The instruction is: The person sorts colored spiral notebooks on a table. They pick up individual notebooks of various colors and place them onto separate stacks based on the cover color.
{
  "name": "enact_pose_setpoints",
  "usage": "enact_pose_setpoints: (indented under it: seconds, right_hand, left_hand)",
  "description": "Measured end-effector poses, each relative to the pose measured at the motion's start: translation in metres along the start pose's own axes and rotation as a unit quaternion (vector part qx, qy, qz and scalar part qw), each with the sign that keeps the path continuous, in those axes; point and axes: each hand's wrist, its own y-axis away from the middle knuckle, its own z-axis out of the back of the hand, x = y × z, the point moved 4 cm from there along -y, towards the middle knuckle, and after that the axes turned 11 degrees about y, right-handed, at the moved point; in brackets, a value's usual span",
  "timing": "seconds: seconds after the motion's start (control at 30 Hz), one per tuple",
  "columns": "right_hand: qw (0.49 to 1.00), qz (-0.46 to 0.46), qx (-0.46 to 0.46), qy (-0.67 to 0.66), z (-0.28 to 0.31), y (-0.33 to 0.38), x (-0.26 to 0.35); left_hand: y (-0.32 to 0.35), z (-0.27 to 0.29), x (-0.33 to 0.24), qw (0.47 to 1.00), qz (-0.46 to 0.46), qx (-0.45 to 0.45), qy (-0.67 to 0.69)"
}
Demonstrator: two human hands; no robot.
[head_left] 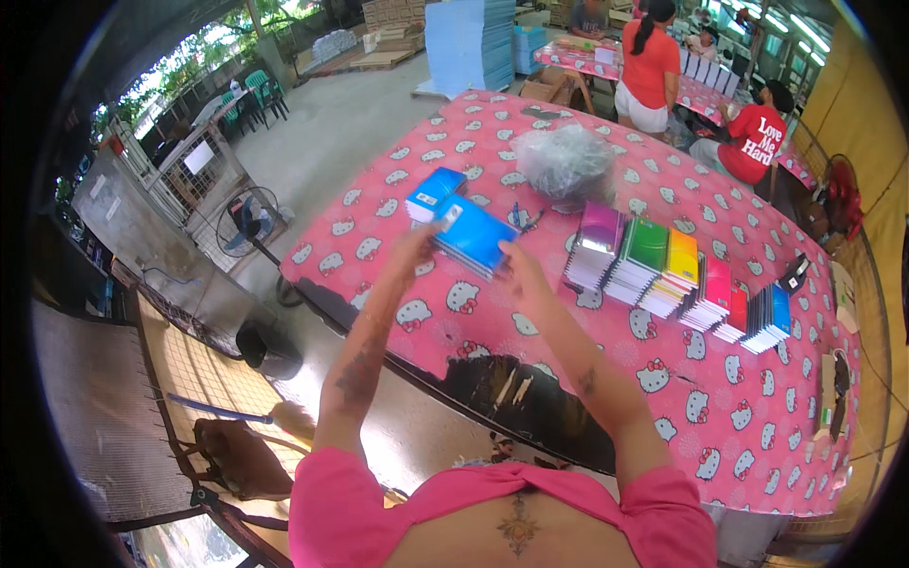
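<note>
Between my two hands is a small stack of blue spiral notebooks (476,234), held over the table's left part. My left hand (415,248) grips its left end, and my right hand (517,273) has hold of the right near corner. Just behind it, another stack of blue notebooks (436,192) lies on the table, partly covered by the held one. A pen-like dark blue item (530,221) lies right of the held stack. To the right stand stacks of notebooks in a row: purple (598,237), green (644,248), yellow (682,257), red (717,281) and blue (779,310).
A pink patterned cloth covers the table (568,369), torn at the near edge. A clear plastic bundle (565,163) sits toward the back. A fan (248,222) stands off the left edge. People in red shirts (650,62) are beyond the far right side.
</note>
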Motion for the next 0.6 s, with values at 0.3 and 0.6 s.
enact_pose_setpoints:
  seconds: [0.3,0.6]
  right_hand:
    - [1.0,0.005,-0.004,0.005,-0.064,-0.156,0.037]
    - [0.984,0.037,-0.155,0.083,-0.079,-0.182,0.01]
  left_hand:
    - [-0.116,0.034,-0.092,0.982,-0.146,-0.055,-0.106]
    - [-0.183,0.079,-0.031,0.99,-0.052,-0.107,-0.071]
